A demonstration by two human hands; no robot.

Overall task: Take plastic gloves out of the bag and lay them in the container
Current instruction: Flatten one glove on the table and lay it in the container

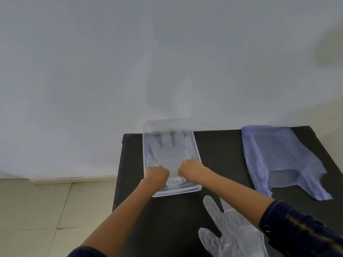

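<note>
- The left hand [156, 175] is closed into a fist, fingers curled down onto the near left edge of a clear glove [171, 153], at its cuff end.
- The right hand [191, 169] is closed the same way just beside it, holding the near right edge of that cuff; the fingertips themselves are hidden under the knuckles.
- The clear glove lies flat inside the container [178, 192], its fingers spread and pointing away from the person toward the far wall of the box, its cuff between the two hands.
- The container is a transparent rectangular box standing on the left part of the black desk [222, 154], its far end reaching the desk's back edge.
- A second glove [232, 230] lies on the desk nearer the person, outside the container and partly beneath the right forearm, its fingers pointing toward the box.
- The bag [278, 156], a thin bluish-purple plastic carrier, lies flattened on the right of the desk, well apart from both hands.
- A dark sleeve [297, 229] covers the right arm above the forearm.
- Behind the desk is a pale wall [130, 62]; to the left is a tiled floor [46, 210].
</note>
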